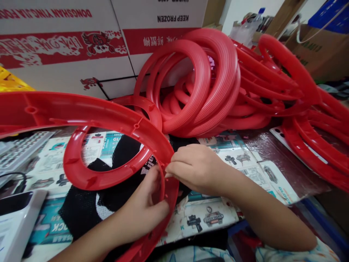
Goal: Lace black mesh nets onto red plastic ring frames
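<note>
A large red plastic ring (114,114), hollow on the side facing me with small ribs and posts inside, arches from the left edge down to the front. My left hand (147,205) grips its band, the thumb lying across it. Against the band's outer edge, my right hand (195,167) is closed in a pinch; what sits between its fingertips is hidden. Behind the band lies a smaller red ring (95,180), partly covered by it. Underneath both is black mesh fabric (81,205) with white marks, lying on printed cardboard (196,233).
Ribbed red rings (200,87) are heaped at the back against white cartons (68,76). More hollow red pieces (272,80) pile up on the right. At left are a white keyboard (24,156) and a white device (20,218). A clear bottle (256,23) stands at the back right.
</note>
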Demonstrator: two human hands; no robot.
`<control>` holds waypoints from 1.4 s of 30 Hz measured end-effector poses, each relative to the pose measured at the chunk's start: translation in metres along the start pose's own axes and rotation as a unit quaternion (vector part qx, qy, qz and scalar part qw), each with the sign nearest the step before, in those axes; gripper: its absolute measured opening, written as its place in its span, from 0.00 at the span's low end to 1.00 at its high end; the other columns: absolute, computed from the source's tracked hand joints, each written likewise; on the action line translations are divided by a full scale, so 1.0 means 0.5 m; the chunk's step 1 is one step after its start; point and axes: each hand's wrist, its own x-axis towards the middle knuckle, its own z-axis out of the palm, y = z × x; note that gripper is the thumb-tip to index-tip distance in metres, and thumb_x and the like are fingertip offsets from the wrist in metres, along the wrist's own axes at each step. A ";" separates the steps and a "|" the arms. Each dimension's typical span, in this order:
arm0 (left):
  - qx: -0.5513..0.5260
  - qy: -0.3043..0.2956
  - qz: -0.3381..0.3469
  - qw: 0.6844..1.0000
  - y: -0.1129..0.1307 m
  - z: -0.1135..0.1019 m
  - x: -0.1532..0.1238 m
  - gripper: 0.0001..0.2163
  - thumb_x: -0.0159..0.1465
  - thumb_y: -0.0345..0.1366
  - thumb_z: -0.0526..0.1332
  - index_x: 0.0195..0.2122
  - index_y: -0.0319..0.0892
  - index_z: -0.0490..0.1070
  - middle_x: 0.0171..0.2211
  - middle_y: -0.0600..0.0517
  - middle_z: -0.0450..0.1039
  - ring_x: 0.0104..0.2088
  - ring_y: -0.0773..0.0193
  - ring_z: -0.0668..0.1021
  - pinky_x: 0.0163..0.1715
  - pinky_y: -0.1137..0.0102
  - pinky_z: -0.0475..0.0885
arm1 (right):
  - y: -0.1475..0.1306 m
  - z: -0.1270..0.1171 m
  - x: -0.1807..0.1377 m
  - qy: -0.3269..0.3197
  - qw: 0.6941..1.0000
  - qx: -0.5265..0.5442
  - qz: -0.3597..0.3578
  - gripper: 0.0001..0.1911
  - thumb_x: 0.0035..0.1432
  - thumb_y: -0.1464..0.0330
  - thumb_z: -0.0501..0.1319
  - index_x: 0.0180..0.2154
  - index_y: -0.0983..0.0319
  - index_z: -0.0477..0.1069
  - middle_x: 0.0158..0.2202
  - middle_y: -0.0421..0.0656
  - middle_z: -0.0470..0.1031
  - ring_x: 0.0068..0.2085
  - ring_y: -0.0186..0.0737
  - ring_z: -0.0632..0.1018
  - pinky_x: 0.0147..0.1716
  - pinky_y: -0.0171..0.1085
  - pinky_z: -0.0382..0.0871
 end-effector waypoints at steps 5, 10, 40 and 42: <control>-0.007 -0.033 0.009 0.999 -0.013 -0.008 -0.006 0.29 0.65 0.37 0.58 0.64 0.50 0.45 0.56 0.46 0.66 0.46 0.59 0.75 0.45 0.67 0.72 | -0.005 -0.008 -0.001 0.004 1.000 0.014 0.002 0.13 0.64 0.71 0.54 0.28 0.64 0.72 0.27 0.40 0.73 0.29 0.34 0.68 0.28 0.36 0.57; 0.062 -0.011 0.022 0.998 -0.004 -0.021 0.001 0.20 0.69 0.42 0.51 0.62 0.50 0.54 0.58 0.48 0.64 0.53 0.57 0.71 0.52 0.65 0.67 | -0.010 0.004 -0.002 0.030 0.999 0.009 0.005 0.15 0.66 0.68 0.53 0.30 0.65 0.73 0.26 0.41 0.72 0.28 0.35 0.68 0.29 0.36 0.58; 0.184 -0.064 -0.023 0.980 -0.007 -0.010 0.000 0.23 0.63 0.29 0.53 0.59 0.46 0.51 0.58 0.47 0.63 0.56 0.58 0.70 0.57 0.62 0.63 | -0.003 -0.005 0.002 -0.104 0.992 0.064 0.034 0.08 0.61 0.75 0.54 0.34 0.64 0.71 0.35 0.44 0.73 0.35 0.37 0.70 0.32 0.36 0.58; 0.166 -0.072 -0.037 0.983 -0.004 -0.009 -0.001 0.22 0.64 0.30 0.54 0.59 0.47 0.52 0.59 0.47 0.63 0.56 0.58 0.70 0.57 0.62 0.64 | -0.001 -0.007 0.001 -0.099 0.992 0.071 0.033 0.09 0.62 0.74 0.54 0.34 0.64 0.72 0.34 0.44 0.74 0.35 0.37 0.70 0.32 0.36 0.58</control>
